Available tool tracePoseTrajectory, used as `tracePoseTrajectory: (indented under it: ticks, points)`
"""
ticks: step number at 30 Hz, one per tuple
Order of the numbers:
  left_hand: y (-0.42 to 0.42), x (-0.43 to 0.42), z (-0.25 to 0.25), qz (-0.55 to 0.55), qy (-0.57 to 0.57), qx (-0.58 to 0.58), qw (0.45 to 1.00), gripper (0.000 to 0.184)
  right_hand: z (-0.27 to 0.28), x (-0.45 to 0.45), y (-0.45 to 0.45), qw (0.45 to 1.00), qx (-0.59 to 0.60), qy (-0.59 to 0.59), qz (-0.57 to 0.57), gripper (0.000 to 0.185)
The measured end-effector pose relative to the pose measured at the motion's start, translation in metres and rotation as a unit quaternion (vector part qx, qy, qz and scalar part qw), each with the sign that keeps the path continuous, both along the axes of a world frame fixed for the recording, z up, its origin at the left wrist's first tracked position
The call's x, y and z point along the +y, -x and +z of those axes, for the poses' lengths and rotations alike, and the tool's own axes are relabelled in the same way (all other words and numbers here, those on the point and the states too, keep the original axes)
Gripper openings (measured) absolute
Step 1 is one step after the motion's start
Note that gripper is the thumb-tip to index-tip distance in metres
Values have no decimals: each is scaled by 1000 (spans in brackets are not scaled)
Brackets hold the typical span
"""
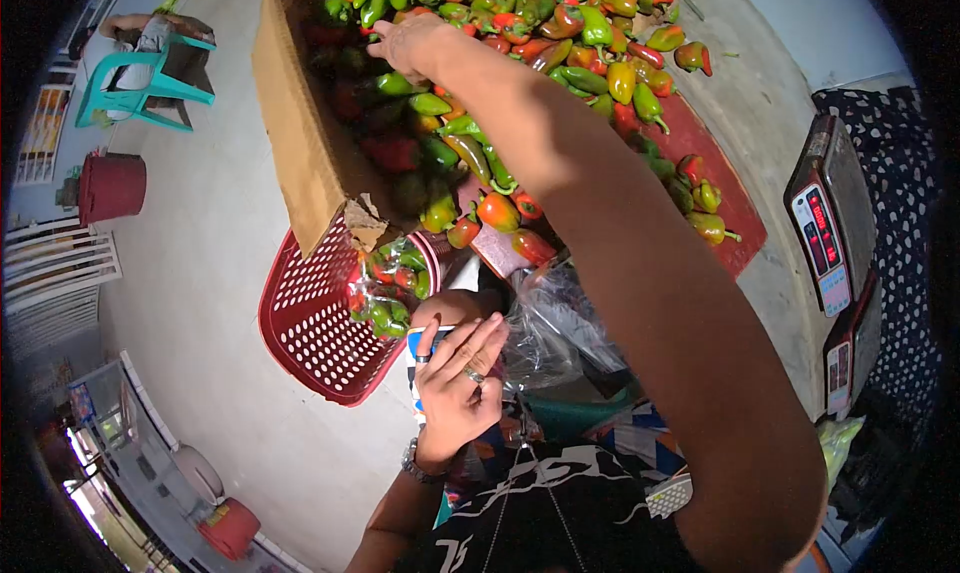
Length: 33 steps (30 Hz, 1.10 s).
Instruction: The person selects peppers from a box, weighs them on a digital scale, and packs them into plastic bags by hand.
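Note:
Fingers stretched out, my left hand (pixel 460 378) is open and holds nothing; it lies by my knee, with rings on its fingers and a watch at the wrist. My right arm reaches across a large heap of red, green and orange peppers (pixel 497 211). At its end, my right hand (pixel 412 47) is over the peppers beside the wall of a cardboard box (pixel 290 143). Its fingers look apart, partly in shadow, with no pepper visible in them. Close to my left hand, a clear plastic bag of peppers (pixel 390 288) sits in a red perforated basket (pixel 300 318).
Crumpled clear plastic bags (pixel 550 323) lie by my lap. Two digital scales stand at the right, one the larger scale (pixel 822 228), near a dark spotted cloth (pixel 900 173). A green plastic chair (pixel 150 83) and a dark red bin (pixel 112 186) are on the left.

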State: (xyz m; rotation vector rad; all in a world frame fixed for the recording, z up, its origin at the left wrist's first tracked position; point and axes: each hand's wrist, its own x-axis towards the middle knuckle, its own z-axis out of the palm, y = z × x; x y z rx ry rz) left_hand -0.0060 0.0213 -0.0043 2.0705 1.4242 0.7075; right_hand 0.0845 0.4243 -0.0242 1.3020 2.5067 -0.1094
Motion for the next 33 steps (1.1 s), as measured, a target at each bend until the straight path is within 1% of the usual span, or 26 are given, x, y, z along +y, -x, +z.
tracePoseTrajectory:
  ticks: [1, 4, 7, 10, 13, 16, 19, 22, 23, 26, 27, 30, 32, 33]
  points:
    - [-1, 0, 0, -2, 1, -4, 1000, 55, 4, -1, -4, 1000, 2, 9, 12, 90]
    - [-1, 0, 1, -6, 1, -11, 1000, 58, -7, 0, -12, 998, 38, -39, 30, 86]
    - [-1, 1, 3, -7, 0, -11, 1000, 56, -12, 4, -16, 998, 64, 5, 4, 74]
    - [-3, 1, 1, -4, -3, -13, 1000, 54, -28, -1, -18, 993, 68, -81, 46, 70]
    - [-3, 3, 2, -4, -3, -14, 1000, 53, -34, -13, -25, 994, 75, -74, 28, 69]
    - [-4, 1, 0, -2, -5, -23, 1000, 53, -31, -11, -25, 994, 94, -58, 21, 74]
    - [-4, 1, 1, 2, -5, -25, 1000, 53, -34, -17, -33, 986, 150, -63, 19, 62]
    - [-3, -1, 2, 9, -7, -24, 1000, 52, -17, -26, -41, 982, 181, -51, -9, 58]
    - [-3, -1, 1, 10, -6, -24, 1000, 52, -23, -25, -42, 976, 205, -77, -11, 53]
    - [-4, -1, 2, 9, -6, -28, 1000, 51, -22, -23, -46, 941, 311, -102, -92, 46]
    - [-4, 0, 2, 8, -8, -30, 999, 51, -21, -21, -46, 931, 331, -101, -118, 40]
    - [-5, -1, 1, 9, -12, -30, 999, 52, -19, -16, -51, 914, 380, -91, -105, 37]
    - [-8, 0, 3, 13, -8, -36, 999, 53, -22, -6, -52, 847, 483, -156, -159, 33]
    - [-8, -1, 4, 15, -4, -38, 999, 53, -1, -16, -60, 791, 565, -45, -230, 29]
